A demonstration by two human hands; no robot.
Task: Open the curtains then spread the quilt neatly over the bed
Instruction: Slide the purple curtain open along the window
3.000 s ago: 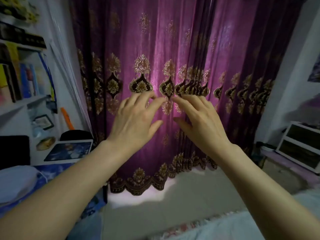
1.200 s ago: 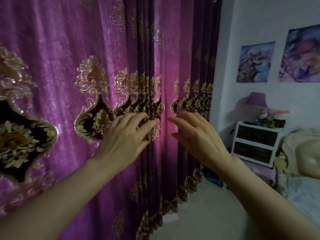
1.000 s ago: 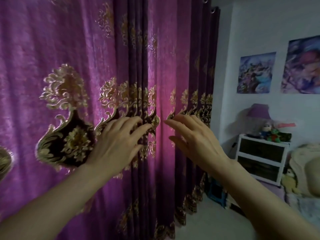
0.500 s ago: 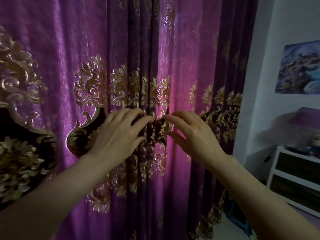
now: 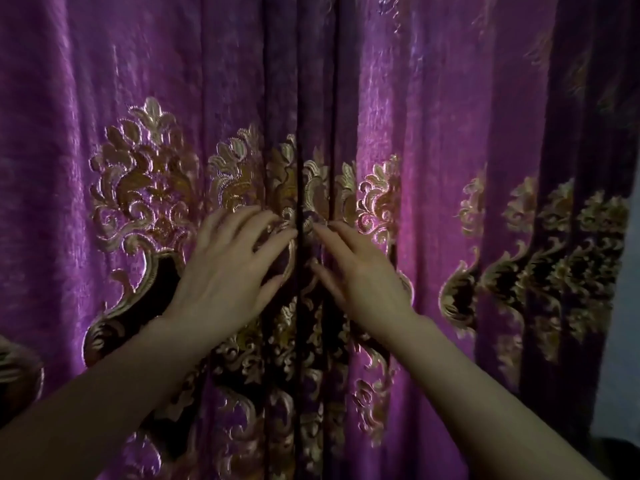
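Closing in since earlier, left hand point(image 5: 227, 271) and right hand point(image 5: 360, 275) rest spread, ungripping fingers point(image 5: 273, 242) on curtains point(image 5: 433, 133).

A narrow strip of pale wall point(image 5: 631, 306) shows along the right edge of the view, running from about mid-height down toward the lower corner. It looks plain and greyish-white in the dim light, brighter near its top and duller lower down. Below it, in the bottom right corner, sits a dark shape point(image 5: 614, 453) with a rounded upper outline; it is too shadowed to tell what it is.
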